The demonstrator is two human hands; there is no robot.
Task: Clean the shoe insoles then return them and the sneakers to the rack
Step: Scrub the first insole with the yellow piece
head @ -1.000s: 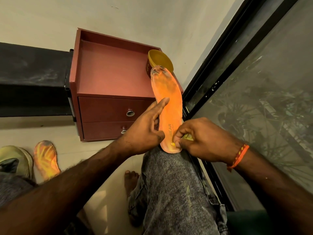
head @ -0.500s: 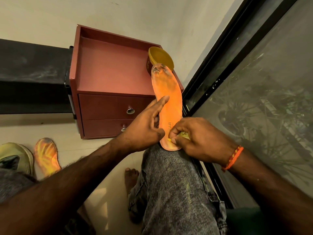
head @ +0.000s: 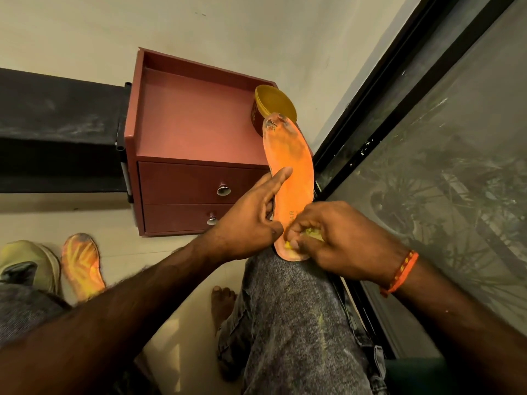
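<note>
Standing heel-down on the knee [head: 288, 280], toe pointing away, an orange insole [head: 296, 172] is steadied by the left hand [head: 248, 226], fingers extended, while its heel is scrubbed with a yellow cloth [head: 312, 234] pinched in the right hand [head: 339, 240].

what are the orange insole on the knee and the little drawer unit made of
Insole: looks like soft foam with a matte fabric-like top; it is thin, worn grey and frayed at the toe.
Drawer unit: probably laminated board or wood, reddish-brown with a smooth, slightly glossy face; its round knobs shine like metal.
</note>
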